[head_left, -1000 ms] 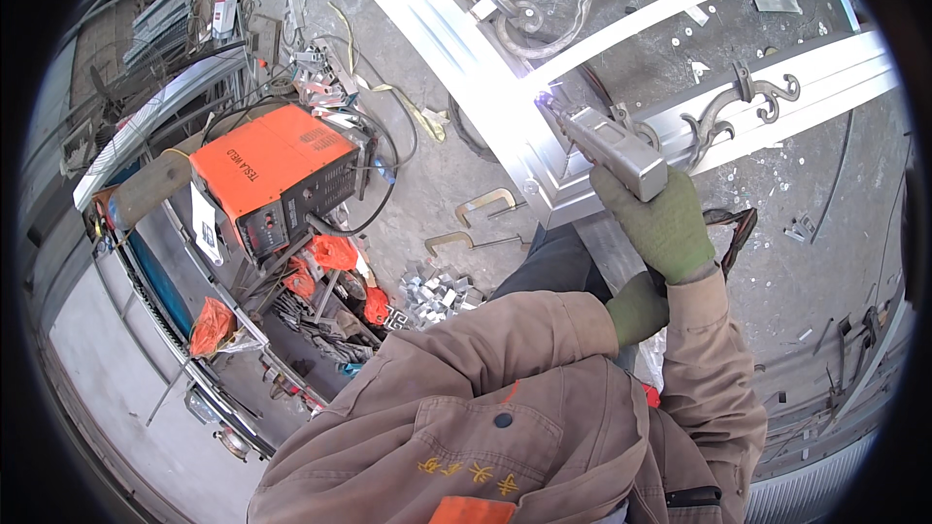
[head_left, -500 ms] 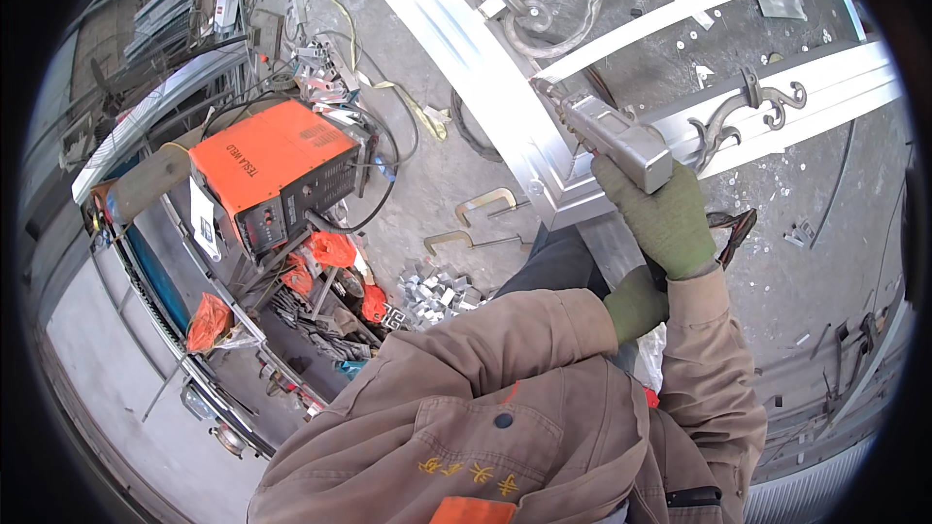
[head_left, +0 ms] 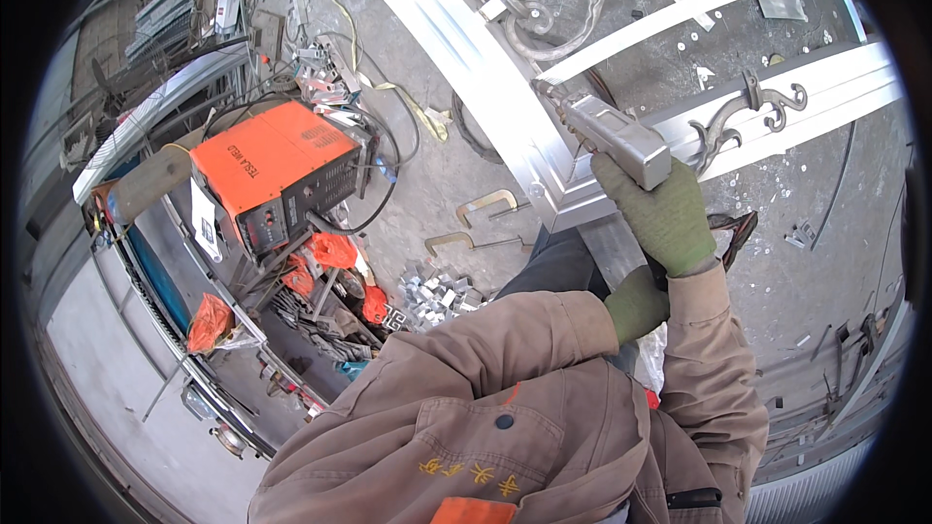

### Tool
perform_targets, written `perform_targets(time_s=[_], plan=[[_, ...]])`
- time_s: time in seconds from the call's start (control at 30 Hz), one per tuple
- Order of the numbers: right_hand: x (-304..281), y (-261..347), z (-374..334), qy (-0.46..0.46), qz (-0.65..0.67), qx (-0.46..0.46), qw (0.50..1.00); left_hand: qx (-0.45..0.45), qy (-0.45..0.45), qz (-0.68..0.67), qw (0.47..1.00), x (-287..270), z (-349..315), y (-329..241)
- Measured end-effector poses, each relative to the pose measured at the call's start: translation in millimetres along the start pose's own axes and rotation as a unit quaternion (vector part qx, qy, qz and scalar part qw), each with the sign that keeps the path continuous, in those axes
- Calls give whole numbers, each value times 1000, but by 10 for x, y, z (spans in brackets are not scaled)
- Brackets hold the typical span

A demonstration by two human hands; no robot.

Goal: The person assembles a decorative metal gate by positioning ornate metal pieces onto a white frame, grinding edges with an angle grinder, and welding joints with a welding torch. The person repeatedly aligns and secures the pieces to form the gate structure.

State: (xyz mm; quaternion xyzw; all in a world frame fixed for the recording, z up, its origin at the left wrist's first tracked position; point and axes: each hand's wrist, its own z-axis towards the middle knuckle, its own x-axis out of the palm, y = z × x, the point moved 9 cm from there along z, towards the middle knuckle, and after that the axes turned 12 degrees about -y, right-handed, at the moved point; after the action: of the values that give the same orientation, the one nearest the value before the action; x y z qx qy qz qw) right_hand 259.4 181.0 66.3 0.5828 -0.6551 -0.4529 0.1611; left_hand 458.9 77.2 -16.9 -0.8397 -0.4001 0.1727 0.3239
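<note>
1. Above the silver gate frame (head_left: 505,87), right hand (head_left: 670,218), green-gloved, closed around the grip of a grey welding gun (head_left: 612,131); gun nozzle touches the frame near its corner joint.
2. Left hand (head_left: 636,303), green-gloved, sits under the right wrist; whether it grips anything cannot be told.
3. Orange welding machine (head_left: 277,170), on a rack to the left, cables attached.
4. Small pile of metal offcuts (head_left: 432,293) on the concrete floor.
5. Black iron scroll (head_left: 743,116) set in the frame, right of the gun.

White rectangular paper label (head_left: 206,223) hanging on near-left face of orange box-shaped machine (head_left: 277,175), left of scene. Dark lettering strip along machine's orange top edge. No screens or signs seen.
</note>
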Motion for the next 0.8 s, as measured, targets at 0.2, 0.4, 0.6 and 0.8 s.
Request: perform_targets(time_s=[0.2, 0.4, 0.6, 0.8], plan=[[-23, 88, -3, 21, -20, 4, 1000, 5, -6, 20, 1000, -35, -2, -94], [-15, 79, 5, 19, -40, 4, 999, 64, -12, 72, 995, -22, -16, -68], [9, 53, 6, 29, -27, -2, 999, 53, 3, 34, 998, -19, -49, -107], [-47, 59, -49, 19, -19, 11, 1000, 128, 3, 93, 987, 76, -82, -34]])
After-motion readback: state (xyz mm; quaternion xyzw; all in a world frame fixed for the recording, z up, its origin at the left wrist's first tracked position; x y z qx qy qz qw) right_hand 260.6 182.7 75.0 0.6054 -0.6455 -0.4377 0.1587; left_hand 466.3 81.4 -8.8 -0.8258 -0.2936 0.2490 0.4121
